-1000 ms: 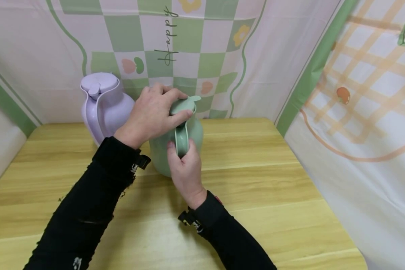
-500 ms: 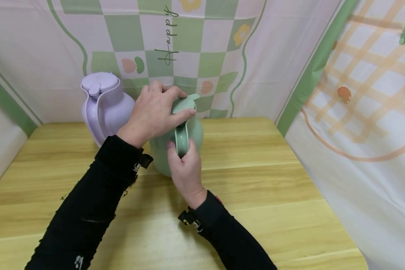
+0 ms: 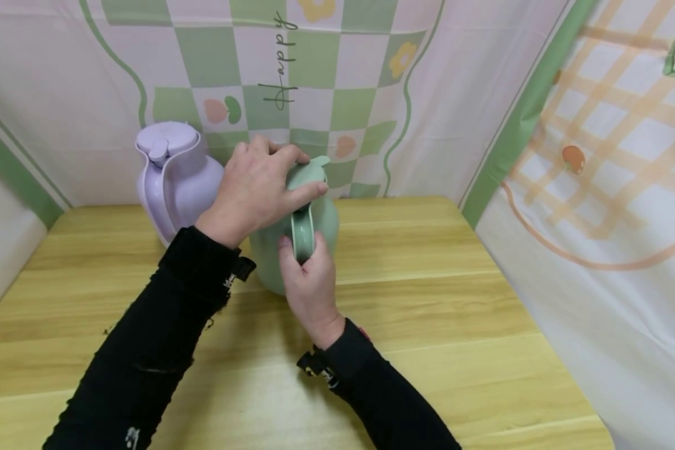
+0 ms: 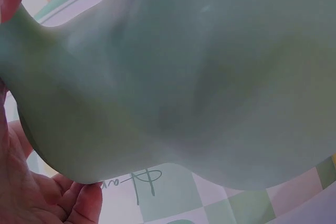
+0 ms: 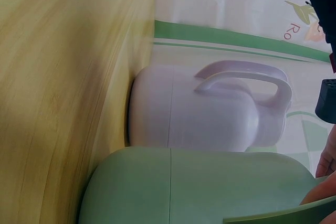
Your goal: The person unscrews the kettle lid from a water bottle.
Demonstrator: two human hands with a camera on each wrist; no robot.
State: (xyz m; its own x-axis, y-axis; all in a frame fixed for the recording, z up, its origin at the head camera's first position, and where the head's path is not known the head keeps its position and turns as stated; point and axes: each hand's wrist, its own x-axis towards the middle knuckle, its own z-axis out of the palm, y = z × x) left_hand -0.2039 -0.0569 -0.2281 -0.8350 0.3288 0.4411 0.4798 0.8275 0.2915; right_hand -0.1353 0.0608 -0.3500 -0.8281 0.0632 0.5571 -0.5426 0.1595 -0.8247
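Observation:
A green thermos jug [image 3: 267, 262] stands upright at the middle of the table's back part. Over its top, my left hand [image 3: 250, 190] grips the green lid [image 3: 302, 177], thumb on the near edge and fingers across the far side. Lower down, my right hand [image 3: 312, 290] holds the jug's handle [image 3: 303, 234], the thumb lying along one side. The smooth green body [image 4: 184, 77] fills most of the left wrist view. A lilac thermos jug [image 3: 194, 181] stands just left of the green one, partly behind my left hand; the right wrist view shows its looped handle [image 5: 247, 74].
The wooden table [image 3: 427, 350] carries both jugs near its back edge. Behind it hangs a checked cloth [image 3: 315, 56] with printed lettering, and another patterned cloth [image 3: 613, 156] hangs along the right side.
The lid has turned slightly counterclockwise under my left hand, its small tab shifting left and back. My left hand and forearm shifted a little right. My right hand stays on the handle.

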